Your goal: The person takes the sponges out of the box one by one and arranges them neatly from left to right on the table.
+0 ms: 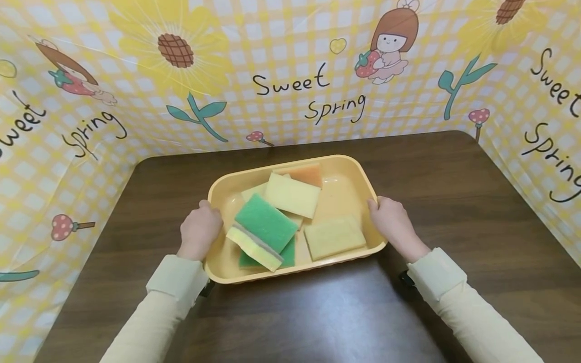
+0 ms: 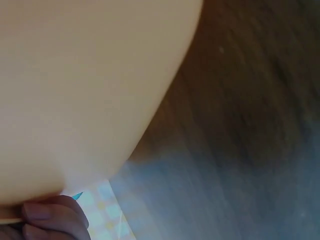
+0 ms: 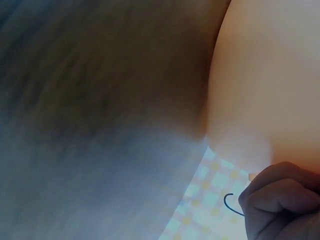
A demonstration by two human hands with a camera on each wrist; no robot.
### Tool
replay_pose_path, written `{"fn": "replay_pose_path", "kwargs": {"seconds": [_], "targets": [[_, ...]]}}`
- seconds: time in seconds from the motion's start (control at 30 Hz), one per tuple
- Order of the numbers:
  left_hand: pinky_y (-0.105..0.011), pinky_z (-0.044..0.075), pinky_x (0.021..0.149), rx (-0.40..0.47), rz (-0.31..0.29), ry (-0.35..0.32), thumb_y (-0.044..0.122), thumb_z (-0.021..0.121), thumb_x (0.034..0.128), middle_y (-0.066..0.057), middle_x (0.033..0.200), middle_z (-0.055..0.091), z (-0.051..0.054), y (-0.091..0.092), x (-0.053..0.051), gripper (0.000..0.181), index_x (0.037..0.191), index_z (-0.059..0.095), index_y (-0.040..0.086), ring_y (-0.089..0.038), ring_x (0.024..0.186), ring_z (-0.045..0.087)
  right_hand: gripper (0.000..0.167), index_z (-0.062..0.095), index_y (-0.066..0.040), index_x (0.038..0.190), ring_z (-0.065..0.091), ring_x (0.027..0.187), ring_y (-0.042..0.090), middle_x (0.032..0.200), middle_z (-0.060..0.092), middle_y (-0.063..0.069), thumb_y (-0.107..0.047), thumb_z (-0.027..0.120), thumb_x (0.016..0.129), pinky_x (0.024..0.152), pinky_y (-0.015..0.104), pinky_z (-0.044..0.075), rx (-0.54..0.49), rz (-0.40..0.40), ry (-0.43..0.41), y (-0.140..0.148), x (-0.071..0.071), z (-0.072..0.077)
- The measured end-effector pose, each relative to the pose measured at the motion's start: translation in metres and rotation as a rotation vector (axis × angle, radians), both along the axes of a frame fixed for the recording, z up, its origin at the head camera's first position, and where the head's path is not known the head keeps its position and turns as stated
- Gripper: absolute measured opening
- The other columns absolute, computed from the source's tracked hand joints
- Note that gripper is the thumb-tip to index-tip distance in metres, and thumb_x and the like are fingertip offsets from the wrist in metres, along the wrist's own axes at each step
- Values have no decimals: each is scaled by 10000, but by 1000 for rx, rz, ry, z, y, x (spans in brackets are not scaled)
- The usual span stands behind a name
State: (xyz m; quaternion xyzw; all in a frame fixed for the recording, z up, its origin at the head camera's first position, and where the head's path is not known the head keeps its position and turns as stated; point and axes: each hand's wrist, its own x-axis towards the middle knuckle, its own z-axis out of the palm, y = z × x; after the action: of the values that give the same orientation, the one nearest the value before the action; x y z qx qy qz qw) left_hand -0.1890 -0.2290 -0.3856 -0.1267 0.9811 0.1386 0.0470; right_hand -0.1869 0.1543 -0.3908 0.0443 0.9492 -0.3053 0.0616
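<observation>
A yellow plastic tray [image 1: 338, 194] is gripped at its two short ends, its left side lower in the head view. The left hand [image 1: 200, 229] holds the left rim; in the left wrist view its curled fingers [image 2: 55, 217] are at the tray wall [image 2: 85, 90]. On the right rim is the right hand [image 1: 394, 222], fingers [image 3: 282, 200] bent under the edge in the right wrist view. Inside lie a green sponge [image 1: 265, 222] with a yellow side, another green piece [image 1: 288, 252] under it, pale yellow sponges [image 1: 292, 194] [image 1: 335, 237] and an orange one [image 1: 307, 175].
Below the tray is a dark brown wooden table [image 1: 290, 322], with a bright reflection near its front. A yellow checked cloth [image 1: 281, 45] with flowers, figures and lettering stands behind the table and along both sides.
</observation>
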Motion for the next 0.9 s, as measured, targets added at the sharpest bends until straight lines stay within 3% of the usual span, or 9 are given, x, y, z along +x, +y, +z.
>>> {"fn": "replay_pose_path", "kwargs": {"seconds": [0.13,0.37,0.67,0.9], "targets": [[-543,483,661,2,-18,-2,236,348,954,-358,939,606,0,2,-1,382,1093,434,-110,-455,826,625,382,501,-21,792,525,619,222,666,491,103,-296,354,1013,534,272,387,4,1,6,4,2,0],[-472,460,608,57,-59,-5,159,445,828,-316,940,608,2,7,-4,393,1119,436,-105,-387,783,606,383,476,-38,762,524,614,223,659,487,98,-301,346,1009,536,273,385,18,-8,4,12,8,0],[-402,465,632,161,-33,-33,217,435,876,-252,1030,636,-3,15,-9,433,1237,447,-22,-351,860,630,390,487,-27,761,545,623,228,659,510,112,-295,349,1008,536,270,392,13,-32,9,24,18,0],[-362,458,653,268,-14,-15,175,415,850,-215,1062,632,-6,21,-12,400,1210,503,24,-323,884,615,394,475,-31,743,543,615,226,645,503,109,-289,342,1008,536,275,392,26,-28,28,32,21,-1]]}}
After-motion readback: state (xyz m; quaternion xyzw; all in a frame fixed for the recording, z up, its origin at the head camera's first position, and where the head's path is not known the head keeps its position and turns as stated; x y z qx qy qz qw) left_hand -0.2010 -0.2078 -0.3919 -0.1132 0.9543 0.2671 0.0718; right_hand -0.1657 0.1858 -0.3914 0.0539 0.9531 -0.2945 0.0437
